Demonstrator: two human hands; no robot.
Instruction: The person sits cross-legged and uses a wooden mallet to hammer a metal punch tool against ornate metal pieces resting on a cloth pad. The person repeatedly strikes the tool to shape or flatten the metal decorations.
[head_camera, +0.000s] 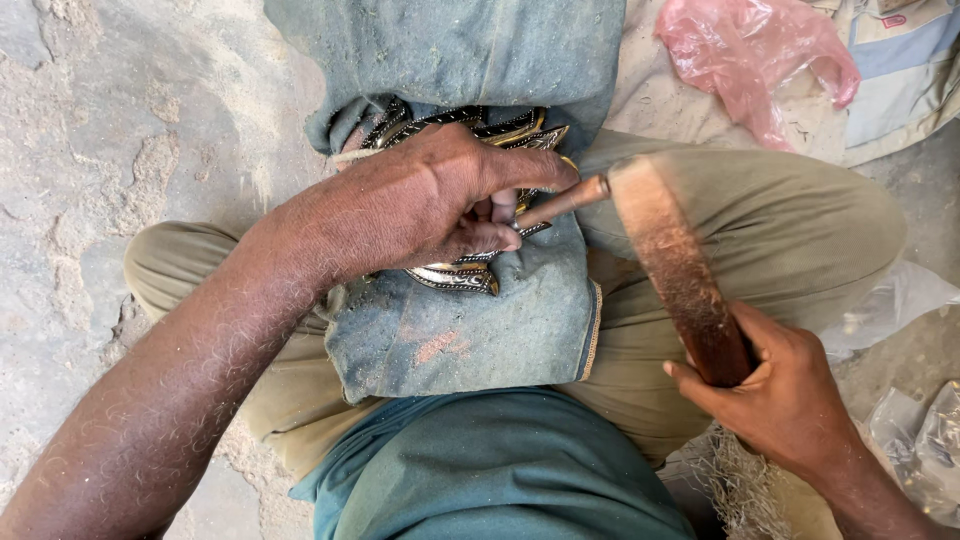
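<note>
Now left hand (420, 205) pinching thin metal punch (560, 203) onto ornate metal piece (460, 275) on blue cloth (470, 330), right hand (785, 400) clamped around wooden mallet (680, 270), pink plastic bag (755, 55) far beyond, clear plastic wrap (920, 450) just right of it

The left hand (430, 205) pinches a thin metal punch (560, 203) against an ornate black-and-gold metal piece (455, 275) lying on a blue-grey cloth (480, 330) over the lap. The right hand (780, 395) grips a wooden mallet (675, 265), its head just beside the punch's end. A pink plastic bag (755, 55) lies beyond the right hand.
</note>
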